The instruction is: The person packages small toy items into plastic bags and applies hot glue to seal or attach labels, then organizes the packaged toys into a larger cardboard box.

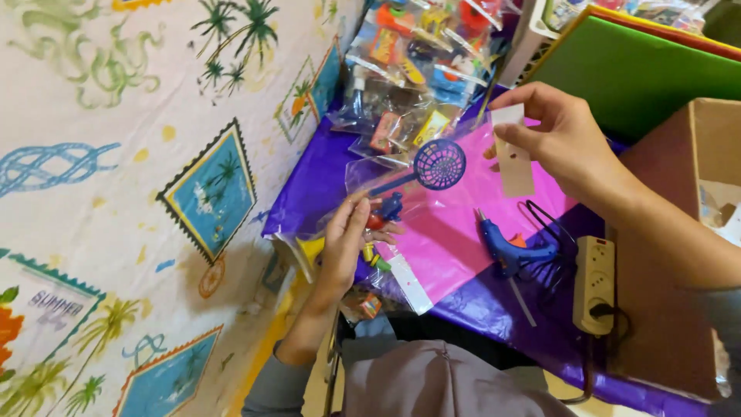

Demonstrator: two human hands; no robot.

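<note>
My left hand [345, 235] holds a clear plastic bag [363, 174] with small toys inside, among them a blue round mesh racket [438, 164] and a blue toy piece [390, 207]. My right hand [563, 135] is raised over the table and pinches a small white card strip [514, 158] between thumb and fingers. Both hands are above a pink sheet [455, 232] lying on the purple table cover [316, 181].
A blue glue gun [505, 249] with a black cord lies on the pink sheet beside a beige power strip [594, 282]. Several bagged toys [409, 77] are piled at the back. Green sheets [641, 73] and a cardboard box [695, 232] stand on the right. A patterned cloth [116, 193] hangs at left.
</note>
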